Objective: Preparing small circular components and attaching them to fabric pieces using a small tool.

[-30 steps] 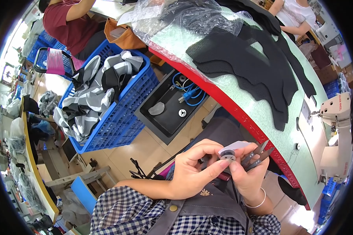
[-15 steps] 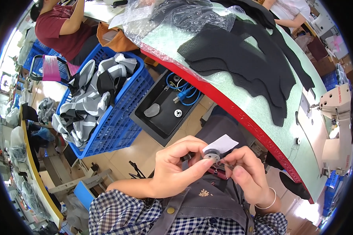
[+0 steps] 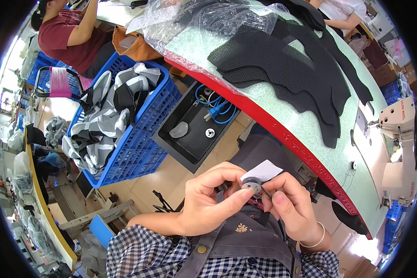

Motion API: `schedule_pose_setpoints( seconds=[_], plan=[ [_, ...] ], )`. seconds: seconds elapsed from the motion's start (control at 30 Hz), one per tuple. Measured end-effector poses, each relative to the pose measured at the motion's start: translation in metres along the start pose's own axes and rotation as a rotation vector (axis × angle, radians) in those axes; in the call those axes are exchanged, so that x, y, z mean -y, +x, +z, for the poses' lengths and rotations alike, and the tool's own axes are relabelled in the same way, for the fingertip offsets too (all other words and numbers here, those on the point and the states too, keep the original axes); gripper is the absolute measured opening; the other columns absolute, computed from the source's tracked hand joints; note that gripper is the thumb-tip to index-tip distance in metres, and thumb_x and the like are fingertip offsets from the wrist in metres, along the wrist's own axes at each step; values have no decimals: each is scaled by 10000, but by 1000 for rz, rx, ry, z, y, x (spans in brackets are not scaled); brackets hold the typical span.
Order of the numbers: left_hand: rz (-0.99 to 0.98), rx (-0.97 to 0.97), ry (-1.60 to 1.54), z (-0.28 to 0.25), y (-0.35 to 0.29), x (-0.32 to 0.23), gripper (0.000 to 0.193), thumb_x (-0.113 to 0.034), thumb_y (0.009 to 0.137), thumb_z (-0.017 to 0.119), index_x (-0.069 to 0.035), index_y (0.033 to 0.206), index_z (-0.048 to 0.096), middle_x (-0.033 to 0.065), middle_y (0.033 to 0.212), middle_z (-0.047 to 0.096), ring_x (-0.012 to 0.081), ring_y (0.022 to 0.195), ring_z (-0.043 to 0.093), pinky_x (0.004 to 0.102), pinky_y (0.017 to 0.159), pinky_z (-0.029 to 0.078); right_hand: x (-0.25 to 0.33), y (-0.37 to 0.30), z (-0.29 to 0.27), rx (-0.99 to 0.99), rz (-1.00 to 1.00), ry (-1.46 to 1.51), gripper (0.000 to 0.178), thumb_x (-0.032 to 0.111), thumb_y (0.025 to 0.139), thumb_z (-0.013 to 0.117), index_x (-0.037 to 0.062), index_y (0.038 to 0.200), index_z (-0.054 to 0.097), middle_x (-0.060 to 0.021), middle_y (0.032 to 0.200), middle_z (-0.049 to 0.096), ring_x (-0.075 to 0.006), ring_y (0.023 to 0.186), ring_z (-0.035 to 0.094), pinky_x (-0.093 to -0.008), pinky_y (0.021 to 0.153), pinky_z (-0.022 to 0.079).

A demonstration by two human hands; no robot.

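Above my lap, my left hand [image 3: 207, 198] pinches a round metal bobbin [image 3: 251, 186] with small holes in its face, thumb in front and index finger behind. A white scrap [image 3: 264, 169], paper or cloth, sticks up just behind the bobbin; which fingers bear it is hidden. Close against the bobbin's right side, my right hand [image 3: 293, 204] has its thumb and fingers pressed together. A thin dark piece shows by those fingertips, too small to name.
Left stands a blue basket [image 3: 139, 148] of grey, white and black cloth pieces. Under the red-edged table [image 3: 282, 134] hangs a black tray [image 3: 190, 157] with a blue cable and another bobbin. Black mesh pieces [image 3: 287, 78] lie on top; a sewing machine [image 3: 398, 139] stands right. Two people sit beyond.
My right fingers have closed in toward the bobbin and curled tighter beside it. The left hand keeps its pinch, with the bobbin shifted only slightly.
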State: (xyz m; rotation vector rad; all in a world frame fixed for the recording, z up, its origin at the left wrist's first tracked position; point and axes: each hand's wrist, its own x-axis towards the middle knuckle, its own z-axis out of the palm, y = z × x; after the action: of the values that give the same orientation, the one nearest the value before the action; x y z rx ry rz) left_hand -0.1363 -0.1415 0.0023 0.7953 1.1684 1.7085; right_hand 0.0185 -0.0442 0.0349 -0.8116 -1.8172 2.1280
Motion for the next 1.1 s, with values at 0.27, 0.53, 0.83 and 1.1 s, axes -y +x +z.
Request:
schedule_pose_setpoints(
  seconds=[0.27, 0.53, 0.83, 1.1],
  plan=[
    [-40, 65, 11, 2, -2, 1, 156, -39, 784, 637, 29, 921, 604, 44, 881, 568, 25, 627, 439, 169, 544, 345, -1, 6, 3, -22, -38, 170, 239, 204, 921, 452, -17, 1012, 434, -34, 701, 545, -27, 586, 443, -173, 517, 343],
    [-91, 101, 28, 2, 0, -2, 148, -43, 798, 621, 24, 928, 599, 38, 866, 566, 17, 615, 461, 162, 523, 343, -4, 9, -1, 7, -11, 224, 206, 197, 915, 463, 8, 991, 426, -51, 704, 551, -17, 560, 431, -160, 489, 327],
    [-93, 99, 11, 3, 1, -3, 149, -50, 797, 627, 17, 928, 601, 36, 860, 569, 12, 597, 461, 159, 503, 333, -1, 10, 0, 11, 13, 317, 246, 173, 910, 472, 10, 1060, 366, -68, 743, 554, -23, 553, 417, -160, 486, 327],
    [-138, 131, 96, -3, 1, -8, 167, -45, 781, 638, 29, 925, 597, 52, 870, 574, 26, 622, 450, 171, 522, 335, 4, 11, -1, 24, -1, 297, 231, 102, 894, 491, 13, 1056, 352, -54, 822, 548, -48, 679, 473, -187, 587, 391]
  ],
)
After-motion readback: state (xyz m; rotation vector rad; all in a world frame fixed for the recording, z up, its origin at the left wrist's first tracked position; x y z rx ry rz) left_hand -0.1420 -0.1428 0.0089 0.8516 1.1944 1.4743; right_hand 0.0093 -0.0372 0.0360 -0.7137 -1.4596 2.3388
